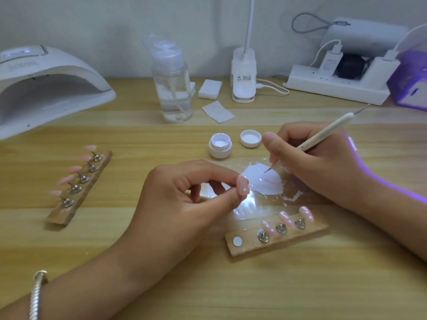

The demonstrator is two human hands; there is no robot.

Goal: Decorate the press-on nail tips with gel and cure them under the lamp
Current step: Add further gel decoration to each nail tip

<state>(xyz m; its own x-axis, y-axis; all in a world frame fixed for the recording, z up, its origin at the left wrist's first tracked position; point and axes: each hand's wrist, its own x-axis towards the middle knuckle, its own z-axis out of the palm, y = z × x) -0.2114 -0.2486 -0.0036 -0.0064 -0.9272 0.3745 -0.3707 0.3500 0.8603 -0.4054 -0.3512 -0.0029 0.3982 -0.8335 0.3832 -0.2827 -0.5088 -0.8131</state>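
My left hand (184, 204) pinches a pink nail tip (243, 184) that carries a white dot. My right hand (309, 158) grips a white dotting pen (323, 133); its fine metal point touches the white gel puddle (263, 181) on a clear palette sheet (258, 209). Just in front, a wooden holder (275, 239) carries three pink tips with white dots and one bare magnet. Another wooden holder (79, 188) at the left bears several plain pink tips. The open gel jar (220, 145) and its lid (250, 138) stand behind the palette. The white curing lamp (46, 88) sits at the far left.
A clear pump bottle (172, 88), white wipe pads (210, 88) and a desk lamp base (243, 77) line the back. A power strip (337, 86) with plugs and a purple-lit device (411, 84) stand at the back right. A silver bracelet (37, 294) is on my left wrist.
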